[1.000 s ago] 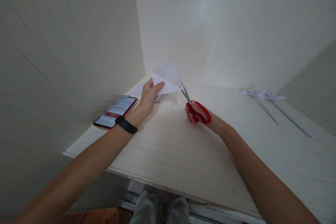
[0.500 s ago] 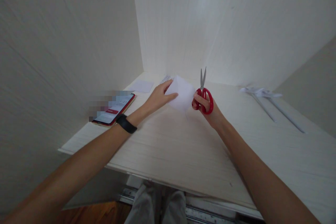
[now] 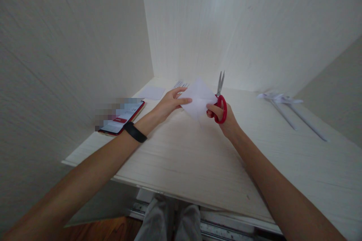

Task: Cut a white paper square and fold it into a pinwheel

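A white sheet of paper (image 3: 198, 98), roughly diamond-shaped as I see it, is held up slightly above the tabletop. My left hand (image 3: 172, 102) pinches its left corner between thumb and fingers. In my right hand (image 3: 226, 117) are red-handled scissors (image 3: 224, 110), blades pointing up and away, slightly apart. The thumb and fingers of that hand also meet the paper's right side; whether they grip it I cannot tell. Behind my left hand lies a paper with dark printed lines (image 3: 181, 83), partly covered.
A phone (image 3: 121, 118) with a lit screen and a white paper piece (image 3: 152, 92) lie on the left. Two white paper pinwheels (image 3: 279, 98) with stick handles lie on the right. White panels enclose the tabletop (image 3: 181, 158) at left, back and right.
The paper has turned and opened out flatter, facing me. My right hand has come against its right side, and the scissors have tilted a little to the right. The left hand keeps its place.
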A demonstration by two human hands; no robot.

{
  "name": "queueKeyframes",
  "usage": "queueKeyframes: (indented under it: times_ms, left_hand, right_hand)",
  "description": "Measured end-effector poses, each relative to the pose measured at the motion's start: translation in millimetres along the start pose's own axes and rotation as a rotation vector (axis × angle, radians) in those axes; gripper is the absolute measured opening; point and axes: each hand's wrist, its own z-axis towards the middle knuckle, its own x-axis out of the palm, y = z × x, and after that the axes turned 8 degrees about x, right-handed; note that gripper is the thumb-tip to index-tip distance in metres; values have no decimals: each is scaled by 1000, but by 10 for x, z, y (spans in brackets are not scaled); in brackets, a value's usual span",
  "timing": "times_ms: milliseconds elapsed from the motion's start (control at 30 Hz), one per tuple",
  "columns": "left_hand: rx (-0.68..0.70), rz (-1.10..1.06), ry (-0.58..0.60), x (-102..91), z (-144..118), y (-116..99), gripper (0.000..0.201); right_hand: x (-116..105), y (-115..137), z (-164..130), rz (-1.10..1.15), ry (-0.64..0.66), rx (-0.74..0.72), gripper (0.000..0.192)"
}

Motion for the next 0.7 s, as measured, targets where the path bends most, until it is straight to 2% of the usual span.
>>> queueKeyframes:
  times_ms: [133,300,533,700]
  left_hand:
    - [-73,-135,50,10,-24,-28,50]
    - [-98,-185,106,91,-75,-24,40]
    - [-21,-17,-81,30,-27,49,33]
    - [36,77,-212,-44,8,58,22]
  right_hand:
    - [-3,-30,11,54,4,-37,17]
    - [14,-45,10,66,48,-44,18]
    - [44,6,-52,11,157,-8,29]
    - [17,29,-52,9,211,-9,51]
